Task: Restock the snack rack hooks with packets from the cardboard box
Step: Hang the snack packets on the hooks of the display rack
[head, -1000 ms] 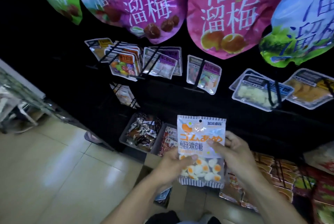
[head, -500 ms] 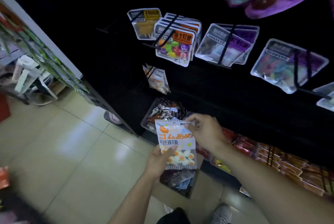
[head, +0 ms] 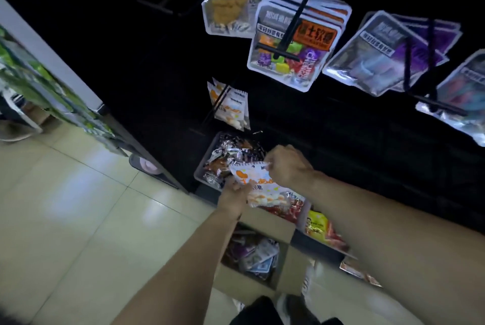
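Observation:
Both my hands hold one white candy packet (head: 258,185) with orange print and egg-shaped sweets. My right hand (head: 287,166) pinches its top edge; my left hand (head: 234,191) grips its lower left side. Above it, on a low hook (head: 220,100) of the black rack, hang matching white packets (head: 232,105). The open cardboard box (head: 265,230) sits on the floor below my arms, with several mixed packets inside.
Upper hooks carry a yellow-label packet (head: 231,2), a stack of orange-label gummy packets (head: 294,41) and purple packets (head: 388,54). A grey bin of wrapped snacks (head: 225,156) sits at the rack's foot. Pale tiled floor (head: 78,206) spreads left; another shelf unit (head: 52,83) stands there.
My view has swung down and left along the rack. Both hands carried the packet lower and toward the low hook with matching packets; my right hand shifted to the packet's top edge.

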A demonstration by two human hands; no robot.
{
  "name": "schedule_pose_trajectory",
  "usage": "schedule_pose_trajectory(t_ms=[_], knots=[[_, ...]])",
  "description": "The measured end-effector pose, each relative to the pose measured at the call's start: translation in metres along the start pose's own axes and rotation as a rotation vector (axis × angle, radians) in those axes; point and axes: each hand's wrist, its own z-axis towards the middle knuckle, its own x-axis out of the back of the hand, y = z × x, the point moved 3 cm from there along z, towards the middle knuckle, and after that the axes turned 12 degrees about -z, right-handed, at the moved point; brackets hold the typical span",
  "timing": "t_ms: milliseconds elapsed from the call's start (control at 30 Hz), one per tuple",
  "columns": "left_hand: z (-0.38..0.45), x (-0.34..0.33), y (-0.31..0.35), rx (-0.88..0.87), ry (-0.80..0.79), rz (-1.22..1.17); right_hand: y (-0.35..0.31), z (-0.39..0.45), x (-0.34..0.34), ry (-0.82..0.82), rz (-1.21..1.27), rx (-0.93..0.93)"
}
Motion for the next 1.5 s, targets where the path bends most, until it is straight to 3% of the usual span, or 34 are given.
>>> schedule_pose_trajectory(t_ms=[267,467,933,1267,1500], knots=[[0.029,-0.001,0.031,-0.174,-0.11,0.023,0.008,0.016,0.011,0.169,0.189,-0.104],[0.013,0.001,0.023,-0.199,-0.036,-0.03,0.007,0.015,0.006,0.085,0.177,-0.005],[0.007,-0.004,0.038,-0.227,-0.093,-0.055,0.006,0.01,0.014,0.184,0.231,-0.039],[0.009,-0.006,0.042,-0.303,0.03,0.049,0.009,0.008,0.014,0.221,0.213,0.012],[0.029,-0.011,0.028,-0.288,0.014,0.11,0.016,0.018,0.021,0.22,0.196,-0.012]])
